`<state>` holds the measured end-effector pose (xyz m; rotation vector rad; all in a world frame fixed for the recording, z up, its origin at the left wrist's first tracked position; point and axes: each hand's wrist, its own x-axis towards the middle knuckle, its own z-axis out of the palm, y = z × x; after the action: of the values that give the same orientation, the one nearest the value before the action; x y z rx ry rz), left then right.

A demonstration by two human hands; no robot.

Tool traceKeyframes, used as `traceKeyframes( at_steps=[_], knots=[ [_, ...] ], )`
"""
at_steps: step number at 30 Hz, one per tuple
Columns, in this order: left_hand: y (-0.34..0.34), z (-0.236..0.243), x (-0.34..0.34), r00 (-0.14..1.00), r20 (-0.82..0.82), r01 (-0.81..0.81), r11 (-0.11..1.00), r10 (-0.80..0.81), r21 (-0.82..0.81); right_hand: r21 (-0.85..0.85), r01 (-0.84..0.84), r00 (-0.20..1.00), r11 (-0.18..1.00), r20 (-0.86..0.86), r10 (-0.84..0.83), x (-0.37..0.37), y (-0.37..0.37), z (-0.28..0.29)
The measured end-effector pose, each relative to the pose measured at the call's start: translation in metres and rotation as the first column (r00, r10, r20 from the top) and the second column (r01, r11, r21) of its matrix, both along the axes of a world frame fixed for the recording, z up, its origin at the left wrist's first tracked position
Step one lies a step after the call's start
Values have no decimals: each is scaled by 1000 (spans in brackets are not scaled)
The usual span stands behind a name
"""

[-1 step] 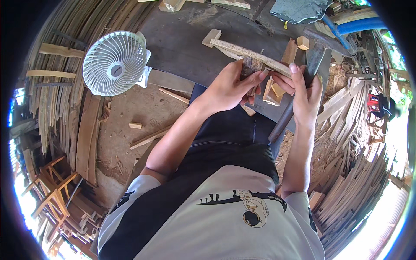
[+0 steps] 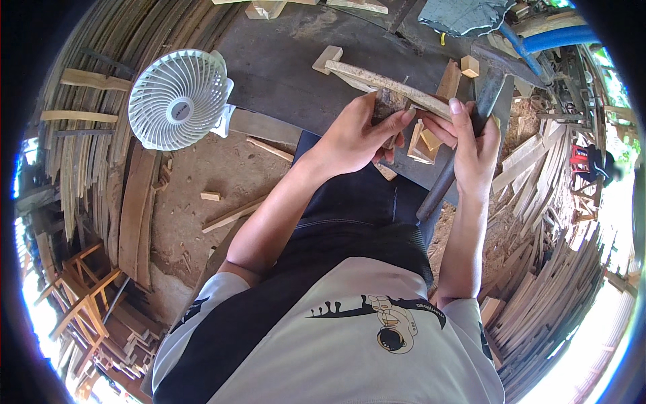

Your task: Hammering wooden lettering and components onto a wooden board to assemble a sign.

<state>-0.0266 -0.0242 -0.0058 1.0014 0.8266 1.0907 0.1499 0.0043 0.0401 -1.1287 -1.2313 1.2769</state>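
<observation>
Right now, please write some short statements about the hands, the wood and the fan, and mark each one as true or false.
1. The left hand holds a long wooden strip. True.
2. The right hand is empty. False: it grips a dark-handled tool.
3. The white fan lies on the person's left. True.
4. The fan rests on the person's lap. False: it sits on the ground beside stacked wooden slats.

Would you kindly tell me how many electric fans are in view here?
1: a white fan lies on the ground to the person's left, well apart from the left hand. Wood piles may hide others.
</observation>
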Motion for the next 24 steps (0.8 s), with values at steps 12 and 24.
traceKeyframes(
  at_steps=[12, 24],
  knots=[
    [4, -5, 12, 821, -453, -211, 922, 347, 323, 72, 29, 998, 997, 48, -32, -5, -2, 5],
    [2, 10, 26, 477, -644, -335, 801, 598, 495, 299, 49, 981, 953, 164, -102, -12, -11, -1]
  ],
)
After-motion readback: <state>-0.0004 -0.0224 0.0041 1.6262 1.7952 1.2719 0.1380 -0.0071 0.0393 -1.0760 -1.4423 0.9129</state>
